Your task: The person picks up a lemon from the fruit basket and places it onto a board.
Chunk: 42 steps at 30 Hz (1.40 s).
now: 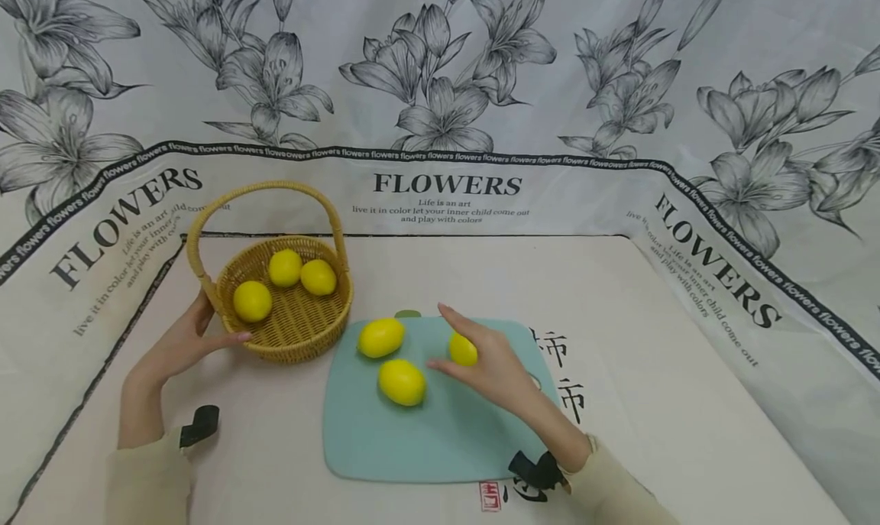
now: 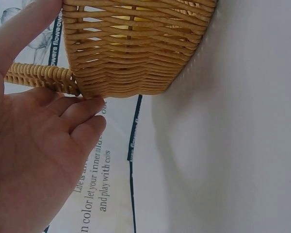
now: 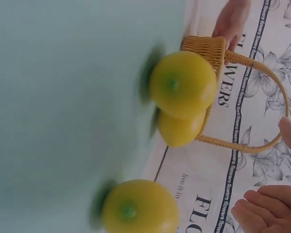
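A wicker basket (image 1: 300,349) with a tall arched handle stands at the left and contains three lemons (image 1: 285,268). My left hand (image 1: 180,343) grips its left side, thumb at the front and fingers by the handle's base; the left wrist view has those fingers (image 2: 87,112) bent against the weave. On a pale blue-green cutting board (image 1: 412,445) lie two lemons (image 1: 402,382) close together and a third lemon (image 1: 463,349), partly hidden behind my right hand (image 1: 496,366). That hand hovers over the board, thumb and fingers spread apart, holding nothing. In the right wrist view the nearest lemon (image 3: 140,208) is apart from the fingers.
A pale tablecloth (image 1: 687,403) with black printed characters lies under everything. Behind and at both sides rises a white cloth (image 1: 440,196) printed with flowers and lettering. The basket's handle (image 1: 275,184) arches high above its rim.
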{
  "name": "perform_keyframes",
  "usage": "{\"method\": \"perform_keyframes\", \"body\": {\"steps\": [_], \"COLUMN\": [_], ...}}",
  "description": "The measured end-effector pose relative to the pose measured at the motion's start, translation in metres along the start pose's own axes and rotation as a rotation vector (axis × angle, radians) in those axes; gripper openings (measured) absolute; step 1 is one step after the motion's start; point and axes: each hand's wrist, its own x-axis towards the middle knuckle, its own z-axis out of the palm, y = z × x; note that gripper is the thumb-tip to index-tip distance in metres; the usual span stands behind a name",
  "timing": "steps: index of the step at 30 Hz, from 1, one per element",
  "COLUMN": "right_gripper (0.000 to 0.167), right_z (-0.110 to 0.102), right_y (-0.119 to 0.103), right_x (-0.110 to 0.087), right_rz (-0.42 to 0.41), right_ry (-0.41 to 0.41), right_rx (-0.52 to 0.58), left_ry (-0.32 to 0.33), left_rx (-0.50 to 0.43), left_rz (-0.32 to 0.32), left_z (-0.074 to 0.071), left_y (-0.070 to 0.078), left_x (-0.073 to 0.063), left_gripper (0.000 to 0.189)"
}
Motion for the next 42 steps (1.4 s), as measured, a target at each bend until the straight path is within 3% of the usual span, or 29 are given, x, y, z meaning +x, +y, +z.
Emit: {"method": "perform_keyframes", "body": {"steps": [4, 12, 26, 38, 42], "right_gripper": [0.080, 0.077, 0.075, 0.073, 0.071], "right_z": [-0.001, 0.006, 0.020, 0.032, 0.036], "right_y": [-0.007, -0.015, -0.030, -0.042, -0.048], "right_x": [0.009, 0.024, 0.045, 0.066, 0.076], "right_rz": [0.020, -0.037, -0.049, -0.113, -0.125], "right_ry": [-0.023, -0.011, -0.038, -0.012, -0.017], "right_rx": [0.026, 0.059, 0.214, 0.203, 0.255], "left_ry": [0.000, 0.006, 0.011, 0.009, 0.013], "left_rx": [-0.003, -0.002, 0.018, 0.017, 0.011], "left_rz": [-0.009, 0.007, -0.015, -0.013, -0.010], "left_z": [0.000, 0.000, 0.000, 0.000, 0.000], "left_y": [0.000, -0.001, -0.002, -0.002, -0.002], "left_x": [0.000, 0.001, 0.004, 0.003, 0.003], "left_gripper": [0.110, 0.110, 0.112, 0.111, 0.111]}}
